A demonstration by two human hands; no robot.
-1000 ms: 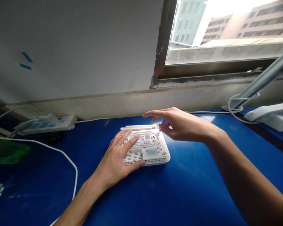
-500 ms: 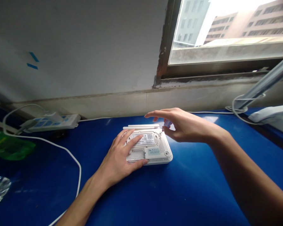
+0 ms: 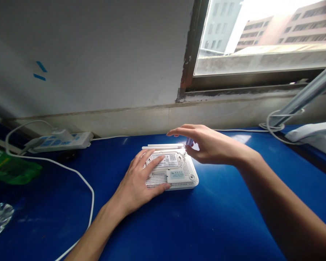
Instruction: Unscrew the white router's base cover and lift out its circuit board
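A white router (image 3: 181, 176) lies upside down on the blue table, with its vented underside and labels facing up. Its folded antennas (image 3: 165, 146) run along the far edge. My left hand (image 3: 141, 175) grips the router's left part, thumb by the near edge and fingers across the underside. Over the far right corner, my right hand (image 3: 206, 144) pinches a small pale purple piece (image 3: 189, 141) between thumb and fingers. Its lower end is by the corner hole; the fingers hide much of it, so its kind cannot be made out.
A power strip (image 3: 67, 140) with a plugged-in white cable (image 3: 90, 188) is at the back left. A green bottle (image 3: 15, 168) and a clear, shiny object (image 3: 0, 219) lie left. A metal pole (image 3: 301, 96) and white device (image 3: 315, 132) stand right, below the window.
My right fingers have shifted slightly around the purple piece, which shows a little farther left and higher. My left hand and the router stay in place.
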